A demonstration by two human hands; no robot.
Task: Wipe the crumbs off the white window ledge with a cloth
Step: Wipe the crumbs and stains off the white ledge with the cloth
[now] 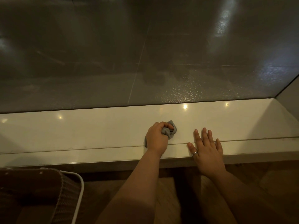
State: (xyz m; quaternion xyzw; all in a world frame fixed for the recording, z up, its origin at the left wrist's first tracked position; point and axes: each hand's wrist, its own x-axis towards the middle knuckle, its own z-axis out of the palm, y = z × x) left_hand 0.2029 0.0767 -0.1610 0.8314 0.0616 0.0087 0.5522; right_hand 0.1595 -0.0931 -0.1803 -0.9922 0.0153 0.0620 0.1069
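The white window ledge (pixel 80 131) runs across the whole view below a dark frosted pane. My left hand (pixel 157 137) is bunched around a small grey cloth (pixel 169 130) and presses it on the ledge near the middle. My right hand (pixel 206 148) lies flat, fingers spread, on the ledge's front part just right of the cloth; it holds nothing and wears a ring. No crumbs show on the glossy surface in this dim light.
The dark window glass (pixel 145 54) rises straight behind the ledge. A side wall (pixel 289 101) closes the ledge at the right. At lower left stands a white wire rack (pixel 80 188) draped with brown knitted fabric (pixel 32 188). Wooden floor lies below.
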